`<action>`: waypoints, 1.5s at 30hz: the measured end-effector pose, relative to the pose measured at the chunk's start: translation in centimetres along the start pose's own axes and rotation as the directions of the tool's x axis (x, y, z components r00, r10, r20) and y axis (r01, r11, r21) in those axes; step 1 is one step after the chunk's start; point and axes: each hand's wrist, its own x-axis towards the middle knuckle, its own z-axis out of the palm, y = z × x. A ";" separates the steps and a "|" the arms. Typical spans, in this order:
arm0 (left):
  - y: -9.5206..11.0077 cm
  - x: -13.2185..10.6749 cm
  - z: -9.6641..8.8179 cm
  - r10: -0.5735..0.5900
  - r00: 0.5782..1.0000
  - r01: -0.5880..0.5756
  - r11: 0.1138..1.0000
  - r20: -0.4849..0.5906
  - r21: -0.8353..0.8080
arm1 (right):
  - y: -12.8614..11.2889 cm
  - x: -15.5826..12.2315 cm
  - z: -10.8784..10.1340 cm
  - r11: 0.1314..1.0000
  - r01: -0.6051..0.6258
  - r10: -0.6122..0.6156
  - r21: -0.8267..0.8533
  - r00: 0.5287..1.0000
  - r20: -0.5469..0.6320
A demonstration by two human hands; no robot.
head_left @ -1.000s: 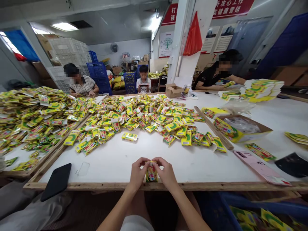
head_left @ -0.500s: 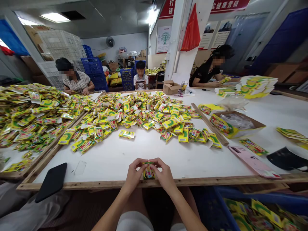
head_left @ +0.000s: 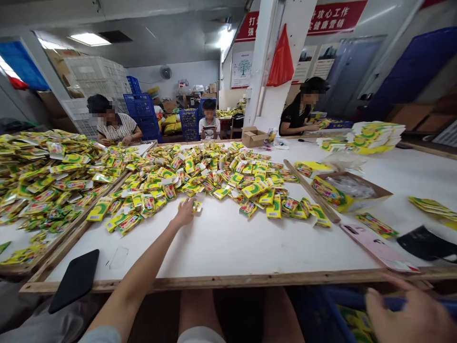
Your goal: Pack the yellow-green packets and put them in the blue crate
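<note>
My left hand [head_left: 183, 213] reaches forward across the white table, its fingers closed over a small yellow-and-green carton [head_left: 196, 207] just in front of the pile. The hand covers much of that carton. At the lower right, my right hand [head_left: 414, 312] is slightly blurred over the blue crate [head_left: 333, 314]. Its thumb and forefinger are spread, with nothing seen between them. More yellow cartons [head_left: 353, 320] lie inside the crate. Beyond my left hand spreads a heap of small cartons [head_left: 214, 178] with red and green print, some with white flaps open.
A black phone [head_left: 74, 278] lies on the table's left front corner; a pink phone-shaped item [head_left: 378, 247] lies at right. A wooden strip [head_left: 310, 190] divides the table, beside an open box of clear plastic [head_left: 352, 190]. A bigger pile [head_left: 53, 181] is at left. Three people sit beyond.
Both hands held a small carton at the table's front edge; they have parted. My left hand went forward to another carton, my right hand moved right over the crate. The first carton is out of sight.
</note>
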 end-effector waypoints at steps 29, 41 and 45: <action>8.0 -14.2 7.6 0.129 0.990 -0.137 0.832 -0.054 -0.538 | -18.7 -7.5 10.4 0.523 -0.366 -0.359 0.770 0.725 0.589; 8.7 -14.8 7.4 0.014 0.995 -0.068 0.817 -0.098 -0.573 | -19.3 -7.5 9.0 0.540 -0.307 -0.406 0.784 0.721 0.562; 8.9 -14.2 7.9 -0.063 0.992 -0.019 0.776 -0.109 -0.630 | -19.8 -7.3 9.7 0.592 -0.311 -0.366 0.743 0.718 0.592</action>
